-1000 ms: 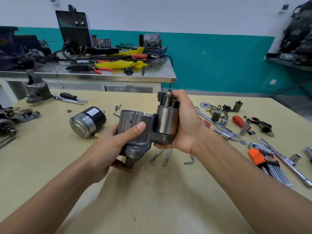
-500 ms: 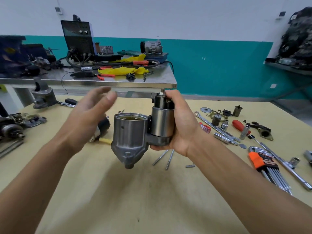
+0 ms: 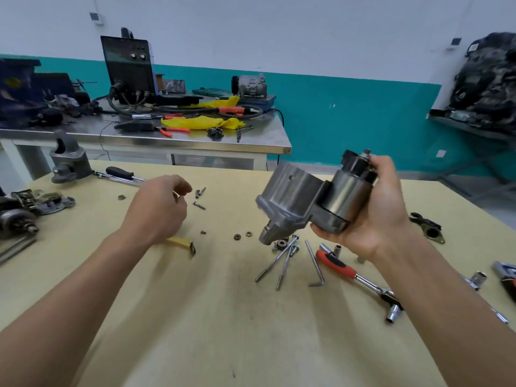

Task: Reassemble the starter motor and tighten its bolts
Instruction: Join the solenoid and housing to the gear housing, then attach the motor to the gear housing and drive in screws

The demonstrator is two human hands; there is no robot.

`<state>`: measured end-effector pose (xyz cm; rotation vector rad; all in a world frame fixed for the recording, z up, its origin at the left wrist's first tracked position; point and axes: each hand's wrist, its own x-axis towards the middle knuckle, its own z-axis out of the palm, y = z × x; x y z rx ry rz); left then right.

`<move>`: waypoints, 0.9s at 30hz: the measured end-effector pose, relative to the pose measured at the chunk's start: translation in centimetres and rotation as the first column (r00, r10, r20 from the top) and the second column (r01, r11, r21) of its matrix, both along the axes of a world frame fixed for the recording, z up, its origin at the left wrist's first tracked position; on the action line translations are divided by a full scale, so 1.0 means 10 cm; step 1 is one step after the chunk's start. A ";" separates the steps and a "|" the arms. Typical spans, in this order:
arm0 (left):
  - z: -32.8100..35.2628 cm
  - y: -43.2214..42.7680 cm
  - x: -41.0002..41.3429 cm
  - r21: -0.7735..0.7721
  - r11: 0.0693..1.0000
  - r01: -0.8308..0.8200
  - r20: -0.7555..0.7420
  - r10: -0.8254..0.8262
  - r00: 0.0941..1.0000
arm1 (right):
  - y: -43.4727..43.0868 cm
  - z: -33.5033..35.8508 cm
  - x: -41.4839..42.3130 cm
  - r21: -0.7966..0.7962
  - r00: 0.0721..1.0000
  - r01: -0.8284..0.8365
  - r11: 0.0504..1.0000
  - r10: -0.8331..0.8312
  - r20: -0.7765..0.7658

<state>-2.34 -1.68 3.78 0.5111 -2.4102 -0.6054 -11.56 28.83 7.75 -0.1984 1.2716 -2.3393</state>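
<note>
Fig.: R hand grasps grey cast-metal starter housing by its steel solenoid cylinder, tilted above beige worktable, right of centre. L hand hovers near small loose screws, fingers curled; whether holding anything, can't tell. Tip: align holes, start long steel through-bolts by hand before using the ratchet.

Pale yellow tabletop: long bolts, hex key and red-handled ratchet right of centre. Small gear by the bolt heads. Two nuts centre, loose screws above them. Grey housing upper left.
</note>
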 end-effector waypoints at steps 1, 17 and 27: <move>0.00 -0.03 -0.03 -0.064 0.998 0.025 0.101 -0.018 0.995 | 0.08 -0.03 0.01 -0.018 1.000 0.021 1.000 -0.021 0.013; 0.11 -0.41 -0.74 -0.413 0.906 0.094 0.510 0.145 0.848 | 0.46 -0.26 0.04 -0.191 0.975 0.220 0.957 -0.212 0.060; 0.17 0.09 -1.03 -0.048 0.938 0.343 0.513 -0.271 0.815 | 0.48 -0.32 0.04 -0.162 0.962 0.270 0.949 -0.272 0.013</move>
